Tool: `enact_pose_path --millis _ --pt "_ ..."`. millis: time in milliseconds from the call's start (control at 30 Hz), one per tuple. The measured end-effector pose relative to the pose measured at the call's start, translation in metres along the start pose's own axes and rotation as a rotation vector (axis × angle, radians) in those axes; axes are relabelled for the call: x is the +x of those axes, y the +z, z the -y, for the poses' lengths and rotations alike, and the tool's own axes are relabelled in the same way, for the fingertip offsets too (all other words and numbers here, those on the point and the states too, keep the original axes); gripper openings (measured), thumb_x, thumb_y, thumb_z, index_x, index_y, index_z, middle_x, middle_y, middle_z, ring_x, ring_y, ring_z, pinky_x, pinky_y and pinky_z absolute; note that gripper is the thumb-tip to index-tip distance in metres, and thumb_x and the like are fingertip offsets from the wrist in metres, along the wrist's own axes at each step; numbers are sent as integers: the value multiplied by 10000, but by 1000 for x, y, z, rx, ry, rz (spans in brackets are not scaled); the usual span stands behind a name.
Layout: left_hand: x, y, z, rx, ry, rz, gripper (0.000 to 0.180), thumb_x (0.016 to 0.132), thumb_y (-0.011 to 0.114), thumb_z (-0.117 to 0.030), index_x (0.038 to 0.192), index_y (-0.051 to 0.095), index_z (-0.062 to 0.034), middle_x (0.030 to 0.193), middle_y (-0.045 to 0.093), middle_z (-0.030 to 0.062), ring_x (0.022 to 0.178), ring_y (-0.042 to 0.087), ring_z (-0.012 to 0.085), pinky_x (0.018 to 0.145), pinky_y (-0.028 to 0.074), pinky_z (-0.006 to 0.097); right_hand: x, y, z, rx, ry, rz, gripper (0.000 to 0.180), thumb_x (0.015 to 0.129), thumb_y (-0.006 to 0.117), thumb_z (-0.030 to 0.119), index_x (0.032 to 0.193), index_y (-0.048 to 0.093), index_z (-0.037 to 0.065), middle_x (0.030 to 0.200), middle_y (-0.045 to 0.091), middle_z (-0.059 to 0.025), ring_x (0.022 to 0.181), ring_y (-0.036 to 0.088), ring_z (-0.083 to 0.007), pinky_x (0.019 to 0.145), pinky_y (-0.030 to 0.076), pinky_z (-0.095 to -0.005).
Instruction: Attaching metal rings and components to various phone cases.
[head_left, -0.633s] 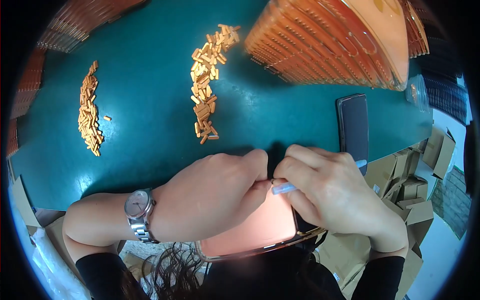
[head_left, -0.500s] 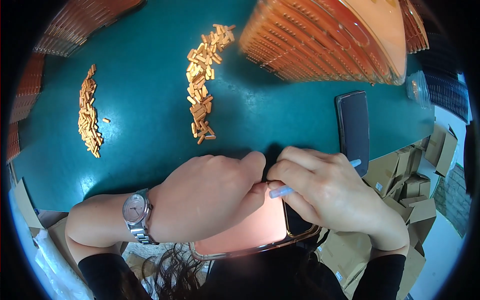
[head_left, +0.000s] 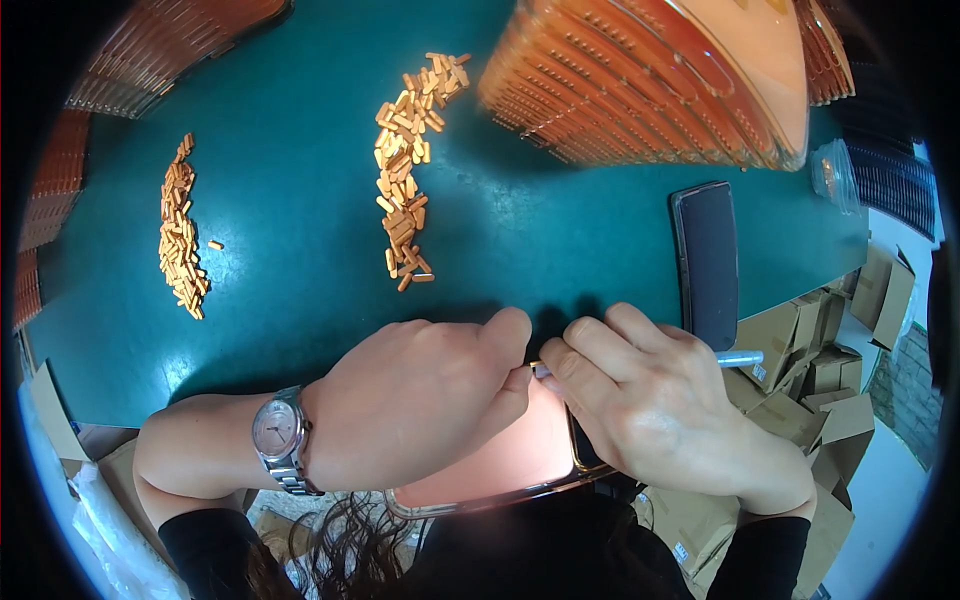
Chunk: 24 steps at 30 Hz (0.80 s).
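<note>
My left hand [head_left: 430, 400], with a watch [head_left: 279, 428] on its wrist, is closed on a pink phone case [head_left: 500, 455] with a shiny gold rim. Its thumb and index finger pinch by the case's upper edge. In my closed right hand [head_left: 640, 395] is a slim light-blue pen-like stick [head_left: 742, 357]. The stick's rear end sticks out on the right, past the knuckles. Its front end meets the left fingertips, where a tiny gold bit shows; whether this is a loose piece cannot be made out. The hands hide part of the case.
Small gold bar-shaped pieces lie in two long heaps, a middle heap [head_left: 400, 160] and a left heap [head_left: 179, 240], on the green table [head_left: 290, 170]. Stacked orange cases [head_left: 640, 90] stand at the back right. A dark phone [head_left: 708, 265], a clear tub [head_left: 835, 178] and cardboard boxes [head_left: 770, 345] are to the right.
The light-blue stick has turned in my right hand: its front end now points at my left fingertips and its rear end reaches farther right. My left hand has barely moved.
</note>
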<state>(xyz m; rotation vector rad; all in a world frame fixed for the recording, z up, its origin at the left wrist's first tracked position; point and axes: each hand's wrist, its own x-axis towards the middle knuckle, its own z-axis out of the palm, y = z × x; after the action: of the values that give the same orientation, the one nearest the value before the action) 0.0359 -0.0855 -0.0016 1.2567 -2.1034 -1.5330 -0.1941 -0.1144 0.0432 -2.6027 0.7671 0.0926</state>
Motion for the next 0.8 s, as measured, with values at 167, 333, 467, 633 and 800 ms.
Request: enact_pose_path --millis 167,333,467,633,800 --pt "0 -7 -4 31 11 -24 193 961 713 -108 965 537 -29 747 682 149 661 693 356 573 542 412 1 2 -1 73 49 -89 293 705 695 116 977 702 8 936 583 -57 848 592 -227 574 550 -316" --pt "6 -39 -16 -582 -252 206 248 1028 718 -220 1154 611 -34 1065 753 81 932 748 205 818 593 328 -5 -20 -19 -58 -91 -283 307 680 717 154 959 716 27 962 617 -35 811 583 -187 572 465 -287" --pt "15 -31 -9 -810 -102 297 626 1004 768 -332 1466 491 -15 1363 644 113 1241 642 211 1025 545 383 -19 -23 -33 -323 -233 -691 390 726 782 163 1107 799 83 1019 689 8 706 497 -131 565 348 -268" --pt "0 -47 -39 -854 -131 566 1080 876 892 -234 1669 194 -13 1495 524 159 1230 649 226 1030 546 366 -39 -40 -41 -228 -299 -870 425 776 781 97 1200 775 123 1078 694 -24 689 514 -150 558 370 -279" --pt "-36 -92 -104 -26 79 -260 1162 834 910 -403 1676 220 4 1434 606 221 1249 671 315 1015 558 403 -70 -48 -97 -172 100 -988 413 827 803 62 1235 750 37 1001 673 -73 745 614 -229 594 497 -363"
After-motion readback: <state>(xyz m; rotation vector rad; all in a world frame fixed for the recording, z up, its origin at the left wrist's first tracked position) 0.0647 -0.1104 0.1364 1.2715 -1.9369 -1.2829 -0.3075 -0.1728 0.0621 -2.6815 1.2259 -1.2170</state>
